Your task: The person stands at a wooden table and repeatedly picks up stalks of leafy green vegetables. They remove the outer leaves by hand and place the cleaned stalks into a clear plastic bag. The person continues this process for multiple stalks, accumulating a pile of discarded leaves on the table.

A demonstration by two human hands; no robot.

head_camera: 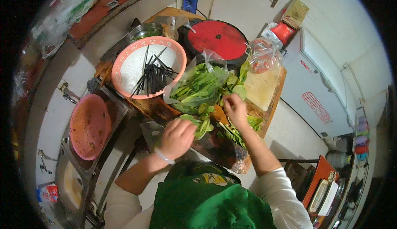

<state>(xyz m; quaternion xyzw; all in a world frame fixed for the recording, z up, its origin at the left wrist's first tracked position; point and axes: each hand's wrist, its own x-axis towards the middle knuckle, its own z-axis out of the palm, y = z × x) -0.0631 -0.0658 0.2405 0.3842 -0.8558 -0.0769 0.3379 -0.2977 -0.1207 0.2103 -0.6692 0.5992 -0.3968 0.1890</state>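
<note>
My left hand (177, 136), slightly blurred and with a pale band at its wrist, curls around a small bunch of leafy greens (203, 126) at the near side of the wooden table. My right hand (236, 109) has its fingers bent close together at the edge of a leafy pile (232, 84); whether a leaf is between them is hidden. Just beyond, a clear plastic bag (218, 75) lies around more greens (197, 84). Cut or trimmed stems and leaves (232, 134) lie below my right forearm.
A pink-rimmed colander (181, 52) holding thin black sticks stands at the left, before a metal bowl (149, 30). A round red-topped object (217, 39) sits behind. At right are a pale board (260, 87) and a white chest freezer (322, 89). A pink basin (90, 126) rests over the sink.
</note>
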